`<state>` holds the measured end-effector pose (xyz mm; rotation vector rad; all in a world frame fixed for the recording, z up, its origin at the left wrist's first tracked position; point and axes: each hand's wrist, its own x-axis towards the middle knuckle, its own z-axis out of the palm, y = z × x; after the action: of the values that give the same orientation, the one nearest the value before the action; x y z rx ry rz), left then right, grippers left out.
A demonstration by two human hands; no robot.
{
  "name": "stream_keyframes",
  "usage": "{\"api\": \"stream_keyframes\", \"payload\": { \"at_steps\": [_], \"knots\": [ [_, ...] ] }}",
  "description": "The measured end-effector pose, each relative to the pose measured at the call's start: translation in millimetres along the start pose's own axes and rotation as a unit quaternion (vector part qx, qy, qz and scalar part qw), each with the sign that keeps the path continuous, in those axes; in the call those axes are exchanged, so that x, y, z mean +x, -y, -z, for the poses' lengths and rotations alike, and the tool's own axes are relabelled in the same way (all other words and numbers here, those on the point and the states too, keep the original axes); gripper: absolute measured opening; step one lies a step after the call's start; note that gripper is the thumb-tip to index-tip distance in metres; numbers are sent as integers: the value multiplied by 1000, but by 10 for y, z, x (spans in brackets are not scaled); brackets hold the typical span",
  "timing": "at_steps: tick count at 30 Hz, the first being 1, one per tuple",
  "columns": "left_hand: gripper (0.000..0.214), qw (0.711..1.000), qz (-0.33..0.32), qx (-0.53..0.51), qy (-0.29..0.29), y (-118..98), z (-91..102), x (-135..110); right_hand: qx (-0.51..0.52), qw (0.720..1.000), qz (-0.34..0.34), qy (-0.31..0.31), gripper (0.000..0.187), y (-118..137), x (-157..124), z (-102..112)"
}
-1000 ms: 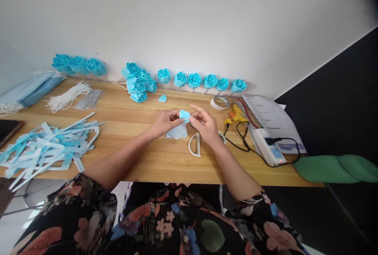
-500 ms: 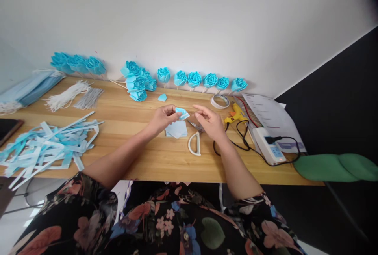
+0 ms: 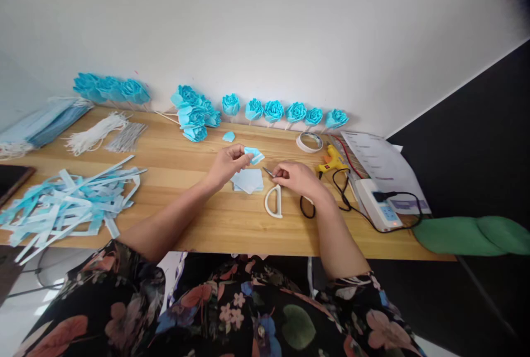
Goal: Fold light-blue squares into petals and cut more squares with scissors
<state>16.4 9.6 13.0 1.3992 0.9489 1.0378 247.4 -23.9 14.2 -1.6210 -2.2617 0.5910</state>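
Observation:
Between the thumb and fingers of my left hand (image 3: 229, 165) is a small folded piece of blue mask fabric (image 3: 255, 155) with a pale edge. My right hand (image 3: 296, 176) is closed on the scissors (image 3: 268, 171) around their middle; a blade tip shows to its left. The scissors' white handle (image 3: 273, 202) lies toward me, below the fingers. Under my left hand's fabric lies a stack of pale blue fabric pieces (image 3: 248, 181). One small blue cut piece (image 3: 229, 136) rests farther back on the wooden table (image 3: 232, 224).
Several blue fabric roses (image 3: 273, 110) line the wall. At left lie blue strips (image 3: 78, 202), white cords (image 3: 97, 132), grey wires (image 3: 126, 137) and flat masks (image 3: 45, 122). Rightward are a tape roll (image 3: 309, 142), yellow glue gun (image 3: 330, 159), black cable and power strip (image 3: 379, 205).
My right hand has moved down and closed over the middle of the scissors, where before its fingers were apart in the air. My left hand has raised the folded fabric slightly.

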Motion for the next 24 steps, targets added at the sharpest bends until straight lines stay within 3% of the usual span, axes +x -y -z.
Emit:
{"api": "stream_keyframes", "payload": {
  "at_steps": [24],
  "knots": [
    [32, 1000, -5, -5, 2, -1, 3, 1, -1, 1000, -12, 3, 23, -7, -12, 52]
  ]
}}
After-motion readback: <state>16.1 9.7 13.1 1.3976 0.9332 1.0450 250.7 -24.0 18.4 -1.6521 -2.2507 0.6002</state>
